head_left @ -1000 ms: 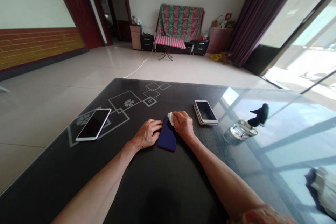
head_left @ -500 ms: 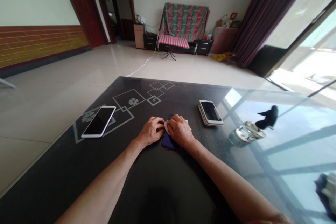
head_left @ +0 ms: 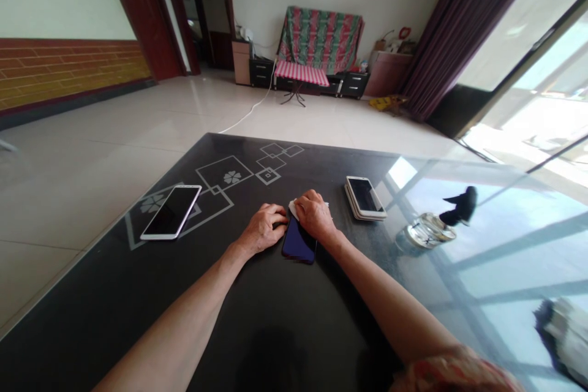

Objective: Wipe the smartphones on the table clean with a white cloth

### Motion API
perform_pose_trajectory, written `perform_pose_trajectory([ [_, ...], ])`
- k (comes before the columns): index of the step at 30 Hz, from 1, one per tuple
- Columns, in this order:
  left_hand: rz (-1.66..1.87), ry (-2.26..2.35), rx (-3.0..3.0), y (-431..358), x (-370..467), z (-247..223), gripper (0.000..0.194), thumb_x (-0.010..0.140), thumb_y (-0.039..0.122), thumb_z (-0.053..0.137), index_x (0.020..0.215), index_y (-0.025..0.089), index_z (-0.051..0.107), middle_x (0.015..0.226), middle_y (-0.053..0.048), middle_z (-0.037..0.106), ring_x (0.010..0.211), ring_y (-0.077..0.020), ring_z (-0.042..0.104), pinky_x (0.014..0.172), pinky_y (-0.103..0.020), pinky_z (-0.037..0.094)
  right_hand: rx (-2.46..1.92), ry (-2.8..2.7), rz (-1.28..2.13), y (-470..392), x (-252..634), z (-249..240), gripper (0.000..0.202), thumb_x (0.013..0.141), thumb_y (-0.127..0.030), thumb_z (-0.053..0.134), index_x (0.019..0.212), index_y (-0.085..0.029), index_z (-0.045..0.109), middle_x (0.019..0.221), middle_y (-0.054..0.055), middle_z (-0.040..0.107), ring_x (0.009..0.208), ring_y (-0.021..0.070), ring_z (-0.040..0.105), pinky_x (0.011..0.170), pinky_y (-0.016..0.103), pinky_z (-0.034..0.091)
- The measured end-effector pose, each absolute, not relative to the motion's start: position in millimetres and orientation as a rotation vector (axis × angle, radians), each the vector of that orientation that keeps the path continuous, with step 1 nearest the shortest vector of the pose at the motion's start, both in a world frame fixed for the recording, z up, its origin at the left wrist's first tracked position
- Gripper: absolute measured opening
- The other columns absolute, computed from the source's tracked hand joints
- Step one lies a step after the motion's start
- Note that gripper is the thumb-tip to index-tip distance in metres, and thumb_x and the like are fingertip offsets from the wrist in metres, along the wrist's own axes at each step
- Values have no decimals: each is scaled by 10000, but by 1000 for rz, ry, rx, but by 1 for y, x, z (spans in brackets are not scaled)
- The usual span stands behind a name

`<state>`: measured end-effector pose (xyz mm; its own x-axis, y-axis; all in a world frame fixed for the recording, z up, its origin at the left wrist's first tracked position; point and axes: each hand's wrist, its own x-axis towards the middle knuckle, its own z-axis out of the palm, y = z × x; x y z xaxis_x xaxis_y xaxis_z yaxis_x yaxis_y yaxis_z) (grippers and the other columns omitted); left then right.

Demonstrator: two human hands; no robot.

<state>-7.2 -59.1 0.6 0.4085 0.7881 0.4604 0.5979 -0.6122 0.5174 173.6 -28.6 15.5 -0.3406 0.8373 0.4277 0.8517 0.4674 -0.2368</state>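
Observation:
A dark smartphone [head_left: 298, 245] with a bluish screen lies flat on the black table in front of me. My left hand [head_left: 265, 228] grips its left edge, fingers curled against the side. Pressed on the phone's far part, my right hand [head_left: 316, 214] is closed on a white cloth [head_left: 293, 209]. Most of that cloth is hidden beneath the fingers. To the left lies a white-framed smartphone [head_left: 171, 212], screen up. A stack of white phones [head_left: 365, 197] sits to the right of my right hand.
The glossy black table [head_left: 294, 306] has a far edge toward the tiled floor. At the right stands a glass jar [head_left: 429, 231] with a black object [head_left: 460, 207] at its top. A white and dark crumpled thing [head_left: 565, 334] lies near the right edge.
My right hand has slid the cloth slightly away toward the phone's far end, uncovering more of the screen. My left hand stays at the phone's edge. The view has shifted slightly.

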Motion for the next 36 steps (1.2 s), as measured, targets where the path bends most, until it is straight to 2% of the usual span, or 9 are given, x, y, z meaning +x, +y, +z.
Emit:
perform_pose_trajectory([
  [11,1062,1251,2345,-55,-10,-3,182,764,92,608,775,219,738,979,-20,689,890,-172,601,837,-325,493,-1148,-2342,129,-98,181,21,158,888,-168,528,879,-191,684,912,57,577,821,157,531,841,289,431],
  [17,1021,1256,2345,-57,-9,-1,219,774,83,587,798,230,747,985,-12,689,907,-174,587,840,-317,491,-1218,-2302,54,-58,185,19,160,890,-205,539,886,-204,699,915,58,587,843,166,533,802,273,434],
  [26,960,1234,2405,-58,-9,0,198,788,161,611,892,250,754,1029,-18,674,941,-198,570,860,-345,493,-1541,-2191,-75,-10,176,19,202,901,-219,497,866,-197,694,934,78,587,870,191,527,770,280,420],
  [36,1015,1202,2407,-53,-12,-9,201,830,140,566,882,225,740,1047,-30,675,960,-188,573,875,-342,494,-1208,-2348,-10,-86,186,18,180,903,-193,505,849,-187,676,913,61,570,816,157,502,779,268,410],
])
